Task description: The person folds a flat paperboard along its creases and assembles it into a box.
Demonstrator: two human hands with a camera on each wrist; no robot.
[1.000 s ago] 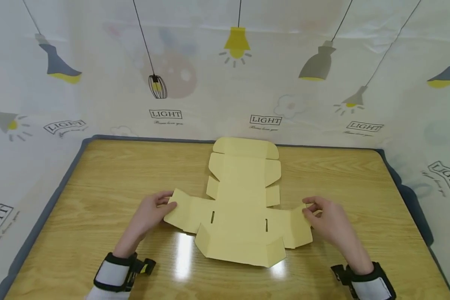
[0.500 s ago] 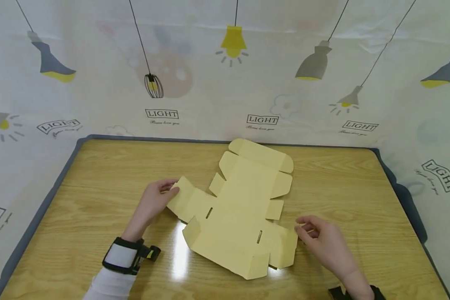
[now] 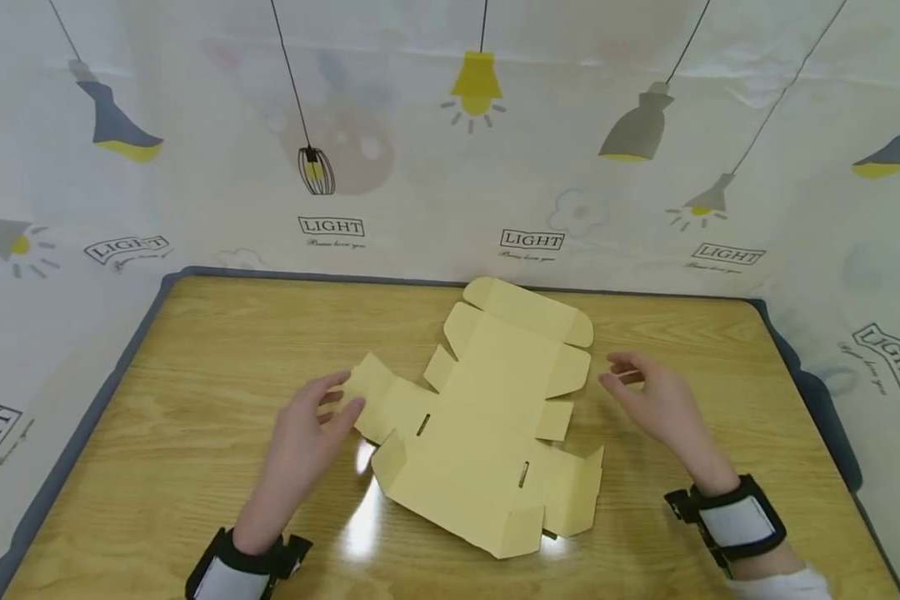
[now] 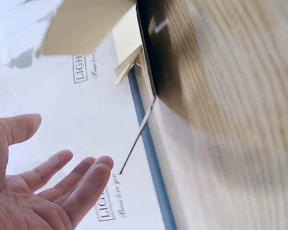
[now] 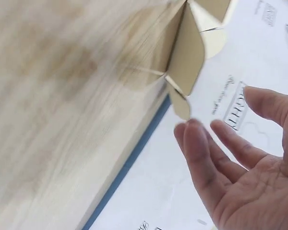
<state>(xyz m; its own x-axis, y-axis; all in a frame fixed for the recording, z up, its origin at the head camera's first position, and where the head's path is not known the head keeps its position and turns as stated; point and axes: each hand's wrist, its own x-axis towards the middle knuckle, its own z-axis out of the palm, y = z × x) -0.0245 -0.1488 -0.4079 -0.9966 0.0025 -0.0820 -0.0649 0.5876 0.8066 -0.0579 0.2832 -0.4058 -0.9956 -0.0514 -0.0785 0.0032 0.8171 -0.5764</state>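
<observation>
A pale yellow unfolded cardboard box (image 3: 487,425) lies aslant on the wooden table, its far end leaning to the right. Creased flaps stick out along both sides, and two of its panels have narrow slots. Beside the left side panel (image 3: 378,400), my left hand (image 3: 307,433) has thumb and fingers spread apart. The left wrist view shows that hand (image 4: 53,191) with loose fingers and nothing in them. My right hand (image 3: 652,404) hovers right of the upper flaps, holding nothing. Its relaxed fingers appear near a flap (image 5: 189,52) in the right wrist view.
The wooden table (image 3: 232,350) has a grey-blue edge (image 3: 307,277) along its back and sides. White cloth walls (image 3: 435,183) printed with lamps rise directly behind it. Bright reflections show on the tabletop near the box's front left.
The cardboard has turned clockwise from straight to slanted. My right hand has left the right side panel and moved up beside the far flaps. My left hand has loosened from the left panel.
</observation>
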